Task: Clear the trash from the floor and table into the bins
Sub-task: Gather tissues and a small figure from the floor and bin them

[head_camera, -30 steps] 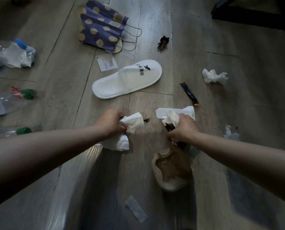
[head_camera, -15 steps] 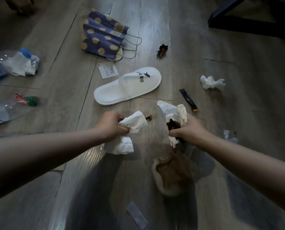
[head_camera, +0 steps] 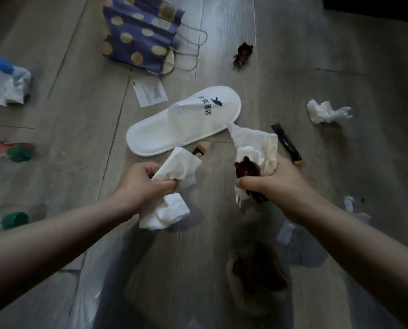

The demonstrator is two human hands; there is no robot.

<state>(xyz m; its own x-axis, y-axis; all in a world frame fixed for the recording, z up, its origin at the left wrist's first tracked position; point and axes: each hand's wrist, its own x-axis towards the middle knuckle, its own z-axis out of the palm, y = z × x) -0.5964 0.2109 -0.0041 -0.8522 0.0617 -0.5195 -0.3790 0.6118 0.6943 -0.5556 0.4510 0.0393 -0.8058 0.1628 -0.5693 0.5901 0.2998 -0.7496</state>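
The left hand (head_camera: 142, 184) is clutching white tissues (head_camera: 174, 179), fingers curled tight around them. The right hand (head_camera: 273, 184) is gripping more tissue (head_camera: 252, 143) and a brown bear figurine (head_camera: 246, 169).

slipper (head_camera: 184, 122) lay mid-floor | bag (head_camera: 138, 32) behind it | receipt (head_camera: 150, 92) between them | crumpled tissue (head_camera: 326, 112) and sachet (head_camera: 286, 143) to its right | bottles (head_camera: 17, 154) far left

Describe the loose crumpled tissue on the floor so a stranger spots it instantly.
Start at the white slipper in the middle of the wooden floor. Look right, past the dark sachet, to the crumpled tissue. Unlike that flat sachet, it is white, bunched and ragged.
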